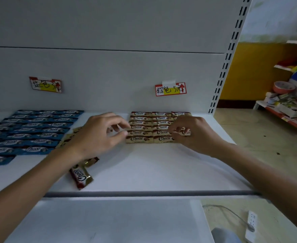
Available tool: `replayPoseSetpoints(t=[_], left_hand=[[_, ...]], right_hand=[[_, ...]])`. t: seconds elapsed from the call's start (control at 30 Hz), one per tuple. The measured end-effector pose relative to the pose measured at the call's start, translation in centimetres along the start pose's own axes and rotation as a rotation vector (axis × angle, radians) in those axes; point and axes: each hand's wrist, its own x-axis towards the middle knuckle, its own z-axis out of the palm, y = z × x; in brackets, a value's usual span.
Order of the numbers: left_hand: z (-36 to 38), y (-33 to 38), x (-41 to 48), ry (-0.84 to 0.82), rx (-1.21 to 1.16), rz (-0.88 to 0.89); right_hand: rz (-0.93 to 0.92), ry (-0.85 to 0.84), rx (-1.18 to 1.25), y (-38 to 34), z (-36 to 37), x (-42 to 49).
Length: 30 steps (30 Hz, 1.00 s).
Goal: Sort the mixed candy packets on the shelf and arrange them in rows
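Gold-and-brown Choco packets (140, 128) lie in neat rows on the white shelf (144, 169), under a red-framed label. Blue Choco packets (33, 130) fill rows at the left. My right hand (193, 132) pinches one brown packet (182, 132) over the third column of the brown rows. My left hand (100, 135) hovers at the left edge of the brown rows, fingers loosely curled, holding nothing. Loose brown packets (81, 176) lie under and beside my left forearm.
A second label (45, 84) hangs on the back panel above the blue rows. The slotted upright (221, 79) bounds the shelf at the right. A lower shelf (109, 221) juts out below. A power strip (252, 223) lies on the floor.
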Motion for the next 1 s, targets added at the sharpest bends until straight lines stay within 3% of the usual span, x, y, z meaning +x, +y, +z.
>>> replayPoseSetpoints(t=[0.37,0.8,1.0], left_hand=[[-5.0,-6.8,-6.2,0.013,0.165,-0.295],[-4.1,-8.1,-3.6,-0.046,0.125,-0.267],[-4.3,-7.5,-3.7,0.084,-0.046,-0.233]], right_hand=[[-0.233,-0.204,0.045,-8.5,6.5,6.5],[-0.215,-0.262,-0.046,-10.1,9.3,10.1],[-0.117,-0.196,0.209,-9.6,9.3,10.0]])
